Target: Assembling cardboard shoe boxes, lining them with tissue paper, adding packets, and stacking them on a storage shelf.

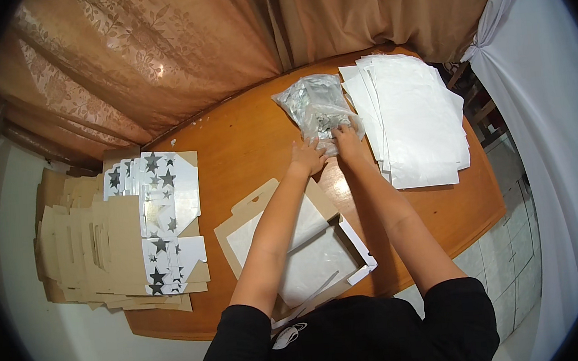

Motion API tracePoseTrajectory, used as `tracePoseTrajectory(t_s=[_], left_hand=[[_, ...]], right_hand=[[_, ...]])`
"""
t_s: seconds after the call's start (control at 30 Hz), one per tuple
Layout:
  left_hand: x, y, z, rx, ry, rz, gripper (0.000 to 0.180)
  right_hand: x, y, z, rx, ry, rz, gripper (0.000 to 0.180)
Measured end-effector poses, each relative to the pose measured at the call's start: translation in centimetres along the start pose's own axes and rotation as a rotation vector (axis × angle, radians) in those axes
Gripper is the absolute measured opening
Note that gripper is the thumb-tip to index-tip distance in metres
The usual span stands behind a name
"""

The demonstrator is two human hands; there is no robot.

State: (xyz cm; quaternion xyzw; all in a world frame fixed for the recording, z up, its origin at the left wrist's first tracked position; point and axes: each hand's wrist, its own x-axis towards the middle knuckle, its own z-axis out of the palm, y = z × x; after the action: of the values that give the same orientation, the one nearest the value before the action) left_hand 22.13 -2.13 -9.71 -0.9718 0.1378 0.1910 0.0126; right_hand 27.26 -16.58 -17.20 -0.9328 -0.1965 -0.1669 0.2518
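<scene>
A clear plastic bag [306, 98] with silvery, shiny pieces inside lies toward the far side of the table. Its near end is between my hands. My left hand [308, 157] holds the bag's near left edge, with the fingers partly spread. On the other side, my right hand [348, 144] has its fingers bent over the bag's near right edge; whether it also pinches a piece inside is too small to tell. Beneath my left forearm stands an unfolded cardboard box [358, 243], white outside and brown inside, lined with white sheet material [316, 263].
Flat brown cardboard box blanks [90, 243], some showing white faces with dark stars [167, 180], are stacked at left. A pile of large white sheets [417, 123] lies at right. The wooden table [232, 144] has a curved edge; brown curtains [157, 62] hang behind it.
</scene>
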Motion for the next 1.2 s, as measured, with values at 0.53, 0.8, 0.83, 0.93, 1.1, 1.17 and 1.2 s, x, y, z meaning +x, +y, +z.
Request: tracePoseTrajectory(t_s=[0.53, 0.8, 0.83, 0.93, 1.1, 1.17, 1.2], left_hand=[[-12.7, -0.8, -0.8, -0.279, 0.478, 0.003, 0.042], [-26.1, -1.6, 3.1, -0.843, 0.911, -0.139, 0.044], [-27.4, -1.3, 3.9, -1.049, 0.905, -0.231, 0.048], [-31.6, -0.1, 5.1, -1.531, 0.904, -0.502, 0.054], [-34.1, -1.2, 8.0, -1.883, 0.948, -0.666, 0.060], [-33.8, -2.1, 8.7, -1.970, 0.921, -0.619, 0.061], [-33.7, -2.4, 8.7, -2.055, 0.899, -0.585, 0.063]], right_hand=[[-3.8, -6.4, -9.3, 0.527, 0.129, -0.022, 0.009], [-16.4, -18.8, -17.0, 0.569, -0.247, -0.500, 0.024], [-17.4, -19.0, -16.8, 0.575, -0.254, -0.510, 0.024], [-18.9, -18.1, -15.3, 0.627, -0.320, -0.436, 0.032], [-14.9, -14.4, -14.0, 0.782, -0.310, 0.164, 0.037], [-13.4, -12.1, -11.6, 0.736, -0.187, 0.125, 0.048], [-13.0, -12.5, -11.7, 0.735, -0.186, 0.120, 0.048]])
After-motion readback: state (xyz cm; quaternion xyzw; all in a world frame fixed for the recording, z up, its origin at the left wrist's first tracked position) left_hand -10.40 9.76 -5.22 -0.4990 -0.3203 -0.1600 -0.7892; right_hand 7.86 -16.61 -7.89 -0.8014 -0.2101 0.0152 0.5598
